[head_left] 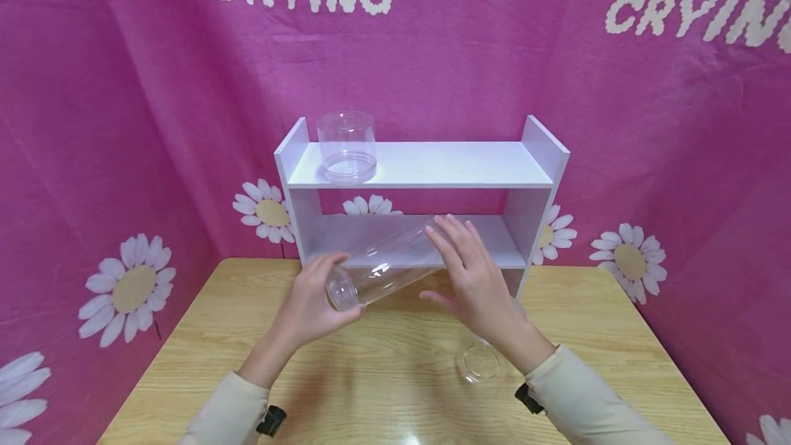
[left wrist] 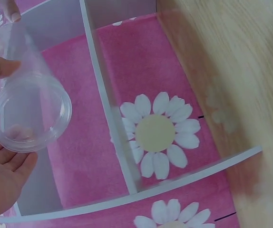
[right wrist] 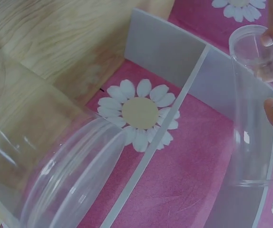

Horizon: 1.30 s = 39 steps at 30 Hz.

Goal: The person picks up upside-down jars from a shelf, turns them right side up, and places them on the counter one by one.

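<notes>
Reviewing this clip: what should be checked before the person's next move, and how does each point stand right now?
1. Left hand grips the tall clear cylinder: ok, thumb and fingers round its lower end.
2. Right hand has a firm hold: cannot tell; its fingers lie at the upper end, but the thumb looks apart.
3. Cylinder upright: not ok, it is tilted.
4. Wide clear jar on the white shelf unit standing upright: ok, at the top board's left end.
5. Clear container on the table free of the right forearm: cannot tell, they overlap in the head view.
</notes>
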Tool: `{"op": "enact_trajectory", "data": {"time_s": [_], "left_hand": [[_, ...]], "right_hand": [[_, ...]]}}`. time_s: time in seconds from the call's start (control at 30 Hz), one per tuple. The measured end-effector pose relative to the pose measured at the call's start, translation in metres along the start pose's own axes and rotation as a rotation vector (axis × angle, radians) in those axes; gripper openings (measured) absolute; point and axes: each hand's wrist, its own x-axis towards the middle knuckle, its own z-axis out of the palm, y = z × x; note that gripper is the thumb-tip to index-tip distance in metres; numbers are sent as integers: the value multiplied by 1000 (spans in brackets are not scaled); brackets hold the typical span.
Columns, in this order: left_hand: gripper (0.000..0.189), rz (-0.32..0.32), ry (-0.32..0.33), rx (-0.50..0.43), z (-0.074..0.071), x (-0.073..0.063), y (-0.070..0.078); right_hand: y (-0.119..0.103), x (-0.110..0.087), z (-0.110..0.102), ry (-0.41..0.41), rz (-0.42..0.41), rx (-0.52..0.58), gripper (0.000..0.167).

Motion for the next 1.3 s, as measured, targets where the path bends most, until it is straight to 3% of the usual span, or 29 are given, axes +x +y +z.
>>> {"op": "enact_trajectory", "data": {"time_s": [0.33,0.63,0.83,1.0,1.17,1.3], "left_hand": [[75,157,-36,195,4,4,8],[73,245,-21,252,12,3,14],[72,253,-21,234,17,-1,14],[69,247,-49,231,21,-5,15],[79,207,-92,239,21,-10,14],[89,145,-94,163,17,-13,12]], "right_hand": [[-6,0,11,-58,-10,-68,103],[-21,-11,29,-222,-28,-107,96],[-31,-15,41,-222,-100,-171,89],[-31,-17,45,-194,-110,-181,79],[-29,-18,45,-179,-112,-180,77],[-26,-19,44,-164,-107,-168,77]]}}
